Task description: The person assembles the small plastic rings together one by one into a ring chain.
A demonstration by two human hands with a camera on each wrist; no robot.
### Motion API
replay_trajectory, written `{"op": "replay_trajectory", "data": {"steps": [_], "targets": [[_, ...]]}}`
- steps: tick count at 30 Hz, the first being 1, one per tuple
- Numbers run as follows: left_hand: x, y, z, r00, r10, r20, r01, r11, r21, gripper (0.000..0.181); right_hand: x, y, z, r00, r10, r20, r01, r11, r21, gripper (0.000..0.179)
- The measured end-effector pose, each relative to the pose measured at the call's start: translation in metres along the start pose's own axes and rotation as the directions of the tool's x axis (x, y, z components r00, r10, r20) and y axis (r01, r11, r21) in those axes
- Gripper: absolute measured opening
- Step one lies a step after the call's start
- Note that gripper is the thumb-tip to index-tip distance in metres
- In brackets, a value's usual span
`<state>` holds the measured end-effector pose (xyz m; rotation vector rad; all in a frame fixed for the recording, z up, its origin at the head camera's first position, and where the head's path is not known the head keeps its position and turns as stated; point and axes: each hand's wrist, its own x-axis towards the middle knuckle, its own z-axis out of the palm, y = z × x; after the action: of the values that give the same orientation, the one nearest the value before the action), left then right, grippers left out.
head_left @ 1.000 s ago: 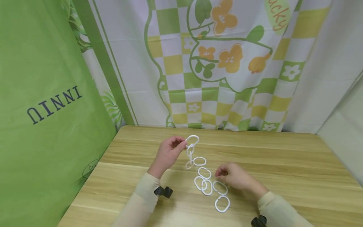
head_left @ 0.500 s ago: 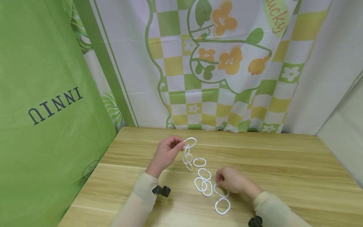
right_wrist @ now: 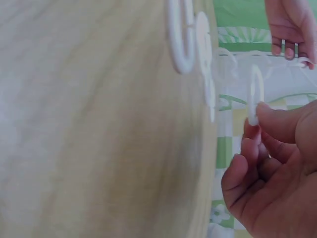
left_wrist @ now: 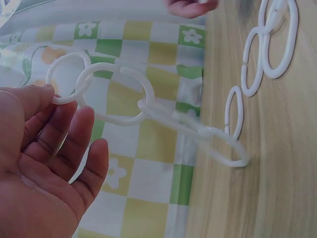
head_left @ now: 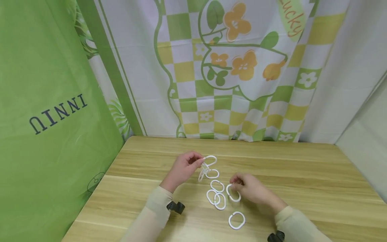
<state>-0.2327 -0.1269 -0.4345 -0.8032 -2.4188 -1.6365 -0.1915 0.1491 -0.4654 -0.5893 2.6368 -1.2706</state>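
Note:
My left hand [head_left: 183,169] pinches the end of a short chain of white plastic links [left_wrist: 124,122] between thumb and forefinger. In the left wrist view the chain hangs away from the fingertips, its far links blurred. A single white C-shaped link [head_left: 228,193] is pinched by my right hand [head_left: 253,190]. The right wrist view shows this link [right_wrist: 251,94] upright at the thumb tip, apart from the wood surface. Its lower end is hidden by the fingers.
Several loose white links lie on the wooden table [head_left: 302,174]: an oval link [head_left: 218,173] below the chain, overlapping links [head_left: 224,204] in the middle, and one link [head_left: 237,228] nearest the front. A patterned curtain [head_left: 187,111] hangs behind, with a green cloth [head_left: 60,168] at left.
My right hand has taken hold of a link and lifted it from beside the front one, moving it slightly away from me. My left hand has shifted right and lower with the swinging chain.

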Motion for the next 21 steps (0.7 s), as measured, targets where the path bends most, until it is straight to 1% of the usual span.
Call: {"op": "replay_trajectory", "data": {"steps": [4, 8, 11, 14, 21], "targets": [[0.0, 0.0, 0.007, 1.0, 0.009, 0.026, -0.01, 0.999, 0.042, 0.018, 0.001, -0.005, -0.006, 0.997, 0.016, -0.077, -0.013, 0.999, 0.043, 0.004], [-0.002, 0.003, 0.012, 0.998, 0.02, 0.058, -0.024, 0.998, 0.056, 0.018, 0.002, -0.011, -0.011, 0.99, 0.051, -0.13, -0.046, 0.998, 0.045, 0.008], [-0.003, 0.006, 0.015, 0.996, 0.019, 0.085, -0.024, 0.998, 0.061, 0.018, 0.002, -0.015, -0.014, 0.981, 0.075, -0.177, -0.068, 0.997, 0.045, 0.01], [-0.003, 0.008, 0.02, 0.994, 0.024, 0.105, -0.031, 0.997, 0.066, 0.016, 0.003, -0.019, -0.016, 0.972, 0.083, -0.222, -0.072, 0.996, 0.057, 0.011], [-0.006, 0.012, 0.032, 0.986, 0.068, 0.152, -0.086, 0.99, 0.109, 0.009, 0.005, -0.029, -0.019, 0.954, 0.101, -0.284, -0.076, 0.992, 0.099, 0.013]]}}
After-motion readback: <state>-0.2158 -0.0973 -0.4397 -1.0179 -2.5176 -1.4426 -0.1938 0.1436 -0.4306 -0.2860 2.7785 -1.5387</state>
